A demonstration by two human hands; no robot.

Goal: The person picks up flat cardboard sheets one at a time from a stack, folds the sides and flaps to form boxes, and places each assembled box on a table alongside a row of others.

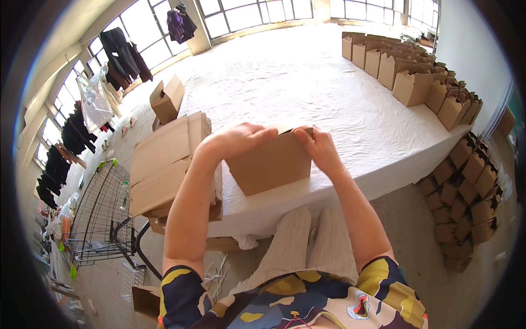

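A brown cardboard box (271,167) stands at the front edge of the white-covered table (252,93), its plain side toward me. My left hand (236,140) lies over the box's upper left edge, fingers pointing right along the top. My right hand (322,149) grips the upper right corner, with the thumb on the near side and the other fingers behind the edge. Both hands are closed on the box. Its inside and the far fingertips are hidden from me.
Flat cardboard sheets (161,162) are stacked left of the box, with an open carton (167,100) beyond. Rows of folded boxes (411,88) line the table's right end; more boxes (463,197) are piled on the floor. A wire cart (98,219) stands at left.
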